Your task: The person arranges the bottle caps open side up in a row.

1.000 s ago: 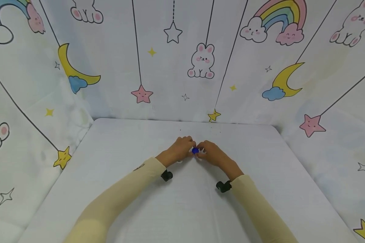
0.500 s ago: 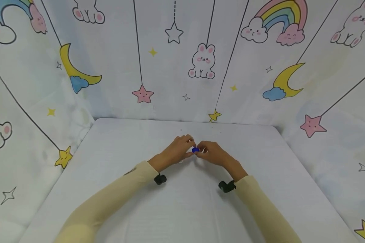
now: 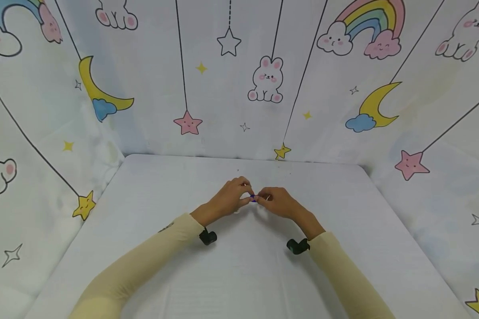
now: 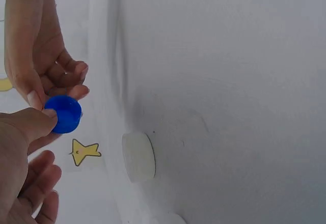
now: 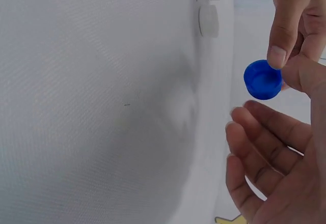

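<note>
Above the table, a small round blue bottle cap (image 3: 253,198) is held between both hands. My left hand (image 3: 232,196) pinches it from the left, with the thumb across its face in the left wrist view. From the other side my right hand (image 3: 278,202) pinches the rim near the left thumb. The right wrist view looks into the hollow of the blue cap (image 5: 263,81); the other right fingers (image 5: 254,147) spread loosely below it. Fingers hide much of the cap in the head view.
A white round cap (image 4: 138,157) stands on the white table (image 3: 239,274) beneath the hands, with another white round piece (image 4: 170,219) near it. Behind the table hangs a printed cloth (image 3: 155,79). Both wrists carry small black cameras (image 3: 208,237).
The blue cap has tilted and now shows only a thin sliver in the head view. My left hand and forearm have shifted slightly left, and the right fingers have closed further over the cap.
</note>
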### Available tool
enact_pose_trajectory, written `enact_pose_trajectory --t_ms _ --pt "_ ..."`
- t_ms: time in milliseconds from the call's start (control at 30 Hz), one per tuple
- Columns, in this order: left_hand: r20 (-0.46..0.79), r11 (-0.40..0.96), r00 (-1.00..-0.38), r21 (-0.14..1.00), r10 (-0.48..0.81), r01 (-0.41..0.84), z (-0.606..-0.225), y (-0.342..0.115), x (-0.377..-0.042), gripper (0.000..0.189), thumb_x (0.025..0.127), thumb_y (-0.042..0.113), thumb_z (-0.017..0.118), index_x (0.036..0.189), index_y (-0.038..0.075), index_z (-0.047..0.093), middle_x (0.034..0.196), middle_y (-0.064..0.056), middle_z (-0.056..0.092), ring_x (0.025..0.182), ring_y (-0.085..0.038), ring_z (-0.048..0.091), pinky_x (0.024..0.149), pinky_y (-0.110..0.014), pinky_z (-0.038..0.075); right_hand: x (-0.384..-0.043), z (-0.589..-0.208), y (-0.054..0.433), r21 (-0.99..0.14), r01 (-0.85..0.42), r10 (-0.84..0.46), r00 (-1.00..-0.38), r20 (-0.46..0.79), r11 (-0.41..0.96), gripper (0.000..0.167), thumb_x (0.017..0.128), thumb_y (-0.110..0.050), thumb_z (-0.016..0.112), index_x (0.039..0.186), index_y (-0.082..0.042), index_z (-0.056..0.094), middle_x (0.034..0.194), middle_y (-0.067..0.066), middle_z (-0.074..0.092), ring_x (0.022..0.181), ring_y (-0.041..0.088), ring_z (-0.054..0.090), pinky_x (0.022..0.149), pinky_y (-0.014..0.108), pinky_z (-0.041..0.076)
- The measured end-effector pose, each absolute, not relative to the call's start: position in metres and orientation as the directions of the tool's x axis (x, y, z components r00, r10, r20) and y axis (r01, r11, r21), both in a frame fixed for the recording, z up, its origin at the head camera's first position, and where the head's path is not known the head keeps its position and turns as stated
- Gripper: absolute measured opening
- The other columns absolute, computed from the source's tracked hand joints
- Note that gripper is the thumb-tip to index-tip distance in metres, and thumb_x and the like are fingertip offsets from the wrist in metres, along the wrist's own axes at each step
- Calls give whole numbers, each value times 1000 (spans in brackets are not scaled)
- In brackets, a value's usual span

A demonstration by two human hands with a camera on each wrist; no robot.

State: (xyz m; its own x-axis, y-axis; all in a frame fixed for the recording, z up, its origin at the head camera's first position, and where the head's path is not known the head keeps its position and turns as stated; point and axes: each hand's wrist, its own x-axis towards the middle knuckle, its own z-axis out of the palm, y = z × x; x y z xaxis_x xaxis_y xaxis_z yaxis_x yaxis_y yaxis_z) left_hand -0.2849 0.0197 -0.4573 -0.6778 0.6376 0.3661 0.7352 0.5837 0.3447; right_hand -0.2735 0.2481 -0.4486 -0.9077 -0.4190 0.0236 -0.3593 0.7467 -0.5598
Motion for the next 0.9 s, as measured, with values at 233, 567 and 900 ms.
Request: enact_pose_trajectory --t_ms 233,567,900 --pt "186 546 -825 669 533 504 -455 18 -293 17 103 21 71 105 5 77 127 -15 61 122 -30 58 107 -46 50 -271 -450 246 -564 -336 -400 -917 11 754 38 102 -38 69 132 -14 67 107 5 73 93 19 66 75 33 57" --pt "-7 476 -853 832 521 284 -449 15 -298 35 107 28 61 107 -3 76 85 -3 61 79 -13 51 71 -30 44 -266 -449 241 -564 -392 -430 -900 71 727 44 99 -33 77 137 -16 63 106 4 72 89 17 64 71 30 56" --pt "-96 485 -863 855 496 184 -455 15 -296 37 107 35 60 108 0 73 101 -4 63 91 -15 55 79 -33 46 -265 -447 240 -542 -370 -416 -909 43 754 36 102 -30 74 133 -13 67 106 2 72 94 17 64 80 32 57"
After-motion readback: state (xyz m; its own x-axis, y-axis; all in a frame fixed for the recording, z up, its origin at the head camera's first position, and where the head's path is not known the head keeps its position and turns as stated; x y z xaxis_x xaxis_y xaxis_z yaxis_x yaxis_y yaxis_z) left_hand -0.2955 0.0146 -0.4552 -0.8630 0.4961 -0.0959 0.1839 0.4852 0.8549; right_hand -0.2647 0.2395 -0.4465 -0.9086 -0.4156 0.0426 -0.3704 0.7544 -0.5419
